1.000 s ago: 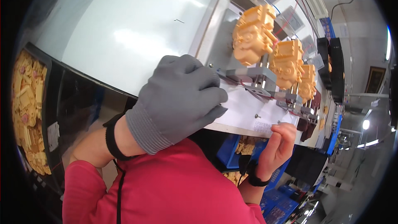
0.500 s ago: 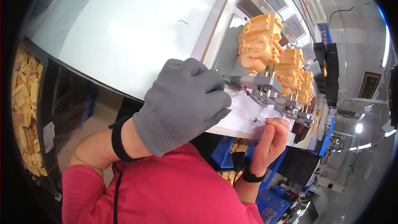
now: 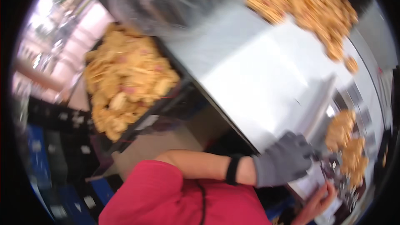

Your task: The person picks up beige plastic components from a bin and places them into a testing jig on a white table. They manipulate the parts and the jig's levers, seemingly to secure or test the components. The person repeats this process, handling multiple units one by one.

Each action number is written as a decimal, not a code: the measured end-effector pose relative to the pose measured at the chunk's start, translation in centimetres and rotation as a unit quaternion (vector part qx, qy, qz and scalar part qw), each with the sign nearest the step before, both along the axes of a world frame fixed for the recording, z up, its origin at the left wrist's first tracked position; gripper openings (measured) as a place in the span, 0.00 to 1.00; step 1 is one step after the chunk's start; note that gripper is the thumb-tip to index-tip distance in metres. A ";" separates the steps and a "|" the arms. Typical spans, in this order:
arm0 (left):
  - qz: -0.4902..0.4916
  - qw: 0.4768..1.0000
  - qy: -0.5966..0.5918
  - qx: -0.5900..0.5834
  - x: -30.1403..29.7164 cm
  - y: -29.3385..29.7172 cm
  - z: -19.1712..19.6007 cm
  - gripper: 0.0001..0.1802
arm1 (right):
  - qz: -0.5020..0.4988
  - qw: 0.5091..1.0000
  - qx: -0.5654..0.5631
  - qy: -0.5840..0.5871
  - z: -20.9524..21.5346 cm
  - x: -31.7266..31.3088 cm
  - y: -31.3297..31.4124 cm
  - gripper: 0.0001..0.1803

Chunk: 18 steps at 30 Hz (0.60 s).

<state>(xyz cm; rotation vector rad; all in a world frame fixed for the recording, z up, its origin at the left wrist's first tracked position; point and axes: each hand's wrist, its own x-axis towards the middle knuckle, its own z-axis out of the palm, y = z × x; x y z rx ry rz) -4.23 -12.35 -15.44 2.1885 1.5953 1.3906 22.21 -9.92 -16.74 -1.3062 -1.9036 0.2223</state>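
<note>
My left hand point(image 3: 285, 159), in a grey glove, is curled closed at the near edge of the white worktable point(image 3: 250, 96), beside the metal fixtures. What it holds, if anything, is hidden. Bare and to the right of it, my right hand point(image 3: 320, 202) has bent fingers drawn toward the thumb, in front of the fixtures; blur hides anything between them. Orange-yellow moulded plastic housings point(image 3: 341, 130) stand over the metal fixtures point(image 3: 333, 166), a second housing point(image 3: 354, 162) nearer to me. The whole picture is smeared by motion.
A black crate point(image 3: 166, 104) at the left is heaped with yellow plastic parts point(image 3: 129, 79). Another pile of yellow parts point(image 3: 304, 4) lies at the table's far end, by clear plastic sheeting point(image 3: 146, 0). Square grey meters point(image 3: 354, 93) line the right side. Blue and black bins point(image 3: 37, 150) stand lower left.
The view has swung left, bringing in the crate and the far pile of parts. Both hands now appear farther right and lower, still beside the fixtures.
</note>
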 end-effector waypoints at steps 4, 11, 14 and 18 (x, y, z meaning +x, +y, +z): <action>0.005 0.997 0.000 -0.073 0.0 -0.2 -0.4 0.10 | 0.011 0.995 -0.069 -0.071 4.0 -4.0 -1.4 0.11; 0.018 0.997 -0.045 -0.062 0.2 -0.3 -0.9 0.08 | 0.088 0.986 -0.095 -0.101 4.4 -2.1 -0.7 0.09; -0.013 0.994 -0.033 -0.100 -0.3 -0.4 -0.2 0.09 | 0.107 0.985 -0.083 -0.110 4.8 -2.1 -0.4 0.09; -0.020 0.993 -0.038 -0.107 -0.3 -0.3 -0.2 0.09 | 0.105 0.985 -0.084 -0.108 5.4 -2.4 -0.4 0.09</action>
